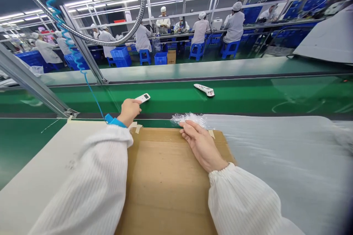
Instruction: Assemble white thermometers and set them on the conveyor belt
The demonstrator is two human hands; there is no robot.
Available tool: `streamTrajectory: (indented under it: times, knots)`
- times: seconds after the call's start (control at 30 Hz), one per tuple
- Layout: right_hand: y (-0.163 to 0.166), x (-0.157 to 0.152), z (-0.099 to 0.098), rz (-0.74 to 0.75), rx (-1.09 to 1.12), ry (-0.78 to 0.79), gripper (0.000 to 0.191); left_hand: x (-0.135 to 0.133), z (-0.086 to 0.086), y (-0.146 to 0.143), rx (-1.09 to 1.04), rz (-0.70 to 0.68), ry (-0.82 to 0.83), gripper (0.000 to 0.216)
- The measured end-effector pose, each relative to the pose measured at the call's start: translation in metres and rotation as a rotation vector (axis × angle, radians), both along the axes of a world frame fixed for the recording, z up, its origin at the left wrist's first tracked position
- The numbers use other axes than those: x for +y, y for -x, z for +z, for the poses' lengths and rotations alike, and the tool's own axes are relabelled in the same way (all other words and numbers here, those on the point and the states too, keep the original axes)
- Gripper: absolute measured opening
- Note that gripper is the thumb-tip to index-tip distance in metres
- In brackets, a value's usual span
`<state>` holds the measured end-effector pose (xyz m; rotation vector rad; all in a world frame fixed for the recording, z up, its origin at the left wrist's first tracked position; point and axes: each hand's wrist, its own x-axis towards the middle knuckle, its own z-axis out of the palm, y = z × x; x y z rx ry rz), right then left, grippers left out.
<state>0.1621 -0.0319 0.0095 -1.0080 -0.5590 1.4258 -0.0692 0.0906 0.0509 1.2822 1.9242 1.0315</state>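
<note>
My left hand [130, 111] is closed around the near end of a small white handheld device with a dark display window [143, 97], over the green conveyor belt [171, 97]. A blue strap [114, 120] circles that wrist. My right hand [199, 140] is above the far edge of a brown cardboard sheet [168, 180], fingers loosely extended. Crumpled clear plastic film [190, 118] sits just beyond its fingertips; whether they touch it is unclear. Farther out, a white device with a slim tapering body [204, 90] lies on the belt by itself.
A coiled blue cord [59, 18] runs down to the wrist strap. Translucent plastic sheeting [281, 161] covers the right side of the table. A metal post [79, 44] and a flexible metal hose [110, 40] stand at upper left. Several workers in white sit beyond.
</note>
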Motion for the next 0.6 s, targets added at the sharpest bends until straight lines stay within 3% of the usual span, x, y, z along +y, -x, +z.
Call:
streamTrajectory:
  times: [0.1,0.2,0.37,0.6]
  knots:
    - [0.001,0.001,0.002,-0.013,0.011,0.013,0.030,0.026,0.000,0.003,0.088,-0.013,-0.005,0.035]
    - [0.001,0.000,0.005,-0.036,0.040,0.033,0.037,0.030,-0.007,0.002,0.227,0.009,-0.020,0.036]
    - [0.003,-0.002,0.010,-0.042,0.102,0.048,0.045,0.000,-0.013,-0.007,0.377,0.028,-0.110,0.043]
    - [0.003,-0.002,0.010,-0.054,0.124,0.042,0.064,-0.037,-0.016,-0.037,0.409,-0.107,-0.249,0.057]
